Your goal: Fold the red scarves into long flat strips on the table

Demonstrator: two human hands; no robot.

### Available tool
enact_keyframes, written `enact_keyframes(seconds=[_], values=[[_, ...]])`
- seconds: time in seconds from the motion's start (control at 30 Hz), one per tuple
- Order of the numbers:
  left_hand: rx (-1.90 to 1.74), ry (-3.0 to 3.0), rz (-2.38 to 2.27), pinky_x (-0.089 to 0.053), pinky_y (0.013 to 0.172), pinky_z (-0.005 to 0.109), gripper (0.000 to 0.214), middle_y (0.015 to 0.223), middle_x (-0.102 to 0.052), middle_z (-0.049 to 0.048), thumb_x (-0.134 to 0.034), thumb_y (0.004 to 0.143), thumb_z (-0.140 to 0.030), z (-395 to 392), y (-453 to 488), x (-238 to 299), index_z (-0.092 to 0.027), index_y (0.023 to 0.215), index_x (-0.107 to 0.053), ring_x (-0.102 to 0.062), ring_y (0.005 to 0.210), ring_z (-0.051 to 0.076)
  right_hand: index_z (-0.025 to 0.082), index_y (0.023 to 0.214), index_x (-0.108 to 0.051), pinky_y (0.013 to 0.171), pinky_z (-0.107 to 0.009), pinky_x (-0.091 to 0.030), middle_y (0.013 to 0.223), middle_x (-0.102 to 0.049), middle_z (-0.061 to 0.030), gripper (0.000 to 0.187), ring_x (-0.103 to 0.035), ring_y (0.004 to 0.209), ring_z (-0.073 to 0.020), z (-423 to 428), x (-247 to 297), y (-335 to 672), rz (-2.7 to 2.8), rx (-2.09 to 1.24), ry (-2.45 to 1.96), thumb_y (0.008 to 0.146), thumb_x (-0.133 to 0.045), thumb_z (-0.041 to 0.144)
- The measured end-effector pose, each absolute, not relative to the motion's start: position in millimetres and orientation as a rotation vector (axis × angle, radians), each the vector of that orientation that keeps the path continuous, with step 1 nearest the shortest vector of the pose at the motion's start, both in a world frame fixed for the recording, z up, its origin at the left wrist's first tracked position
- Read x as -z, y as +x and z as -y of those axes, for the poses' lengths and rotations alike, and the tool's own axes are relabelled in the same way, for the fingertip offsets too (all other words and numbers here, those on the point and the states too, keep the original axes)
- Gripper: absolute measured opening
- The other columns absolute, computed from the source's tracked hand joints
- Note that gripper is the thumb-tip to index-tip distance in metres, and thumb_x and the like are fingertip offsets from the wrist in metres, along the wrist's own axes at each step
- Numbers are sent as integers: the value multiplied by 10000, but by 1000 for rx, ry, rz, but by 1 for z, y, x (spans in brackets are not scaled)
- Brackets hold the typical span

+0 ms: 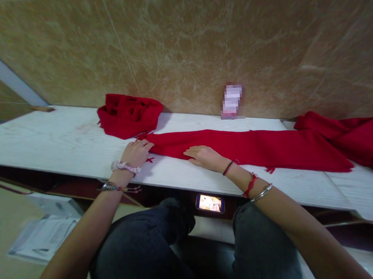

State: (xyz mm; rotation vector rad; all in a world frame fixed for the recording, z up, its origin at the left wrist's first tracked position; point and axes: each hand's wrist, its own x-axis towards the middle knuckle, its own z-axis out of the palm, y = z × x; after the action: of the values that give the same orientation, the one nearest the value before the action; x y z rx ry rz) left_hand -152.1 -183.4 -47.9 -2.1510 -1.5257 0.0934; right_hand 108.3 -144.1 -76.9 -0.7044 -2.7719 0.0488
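Observation:
A long red scarf (255,146) lies stretched across a white wooden shelf-like table (49,142), its right part bunched at the far right (345,137). My left hand (136,153) rests at the scarf's left end, fingers curled onto the fabric edge. My right hand (204,156) lies flat on the scarf a little to the right, fingers stretched out and pressing the cloth. A folded pile of red cloth (127,114) sits just behind my left hand, against the wall.
A tan marble wall (200,43) rises right behind the table. A small blurred box (232,100) leans on it. A lit phone (210,203) lies on a lower ledge between my knees. Papers (41,238) lie on the floor at left.

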Motion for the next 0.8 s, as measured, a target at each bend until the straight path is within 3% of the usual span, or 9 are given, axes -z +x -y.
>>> enact_keyframes(seconds=[0.17, 0.4, 0.8], values=[[-27, -2125, 1488, -382, 810, 323, 267, 991, -642, 63, -363, 869, -136, 181, -156, 49, -140, 1047, -563, -536, 924, 185, 107, 1175, -546, 876, -307, -420, 1165, -589, -121, 361, -536, 1062, -203, 147, 73, 108, 2756, -58, -734, 862, -465, 269], [65, -2012, 1768, -410, 773, 299, 262, 945, -642, 89, -411, 797, -109, 172, -157, 53, -118, 1006, -569, -575, 853, 202, 112, 1177, -539, 858, -296, -418, 1137, -603, -112, 387, -545, 1033, -177, 148, 74, 105, 2729, -44, -794, 825, -392, 49], [86, -2004, 1935, -397, 791, 328, 219, 1022, -550, 99, -483, 741, -142, 173, -158, 63, -150, 939, -576, -510, 934, 233, 125, 1099, -584, 855, -307, -428, 1107, -620, -115, 298, -567, 1016, -181, 147, 84, 106, 2728, 34, -824, 852, -424, 80]])
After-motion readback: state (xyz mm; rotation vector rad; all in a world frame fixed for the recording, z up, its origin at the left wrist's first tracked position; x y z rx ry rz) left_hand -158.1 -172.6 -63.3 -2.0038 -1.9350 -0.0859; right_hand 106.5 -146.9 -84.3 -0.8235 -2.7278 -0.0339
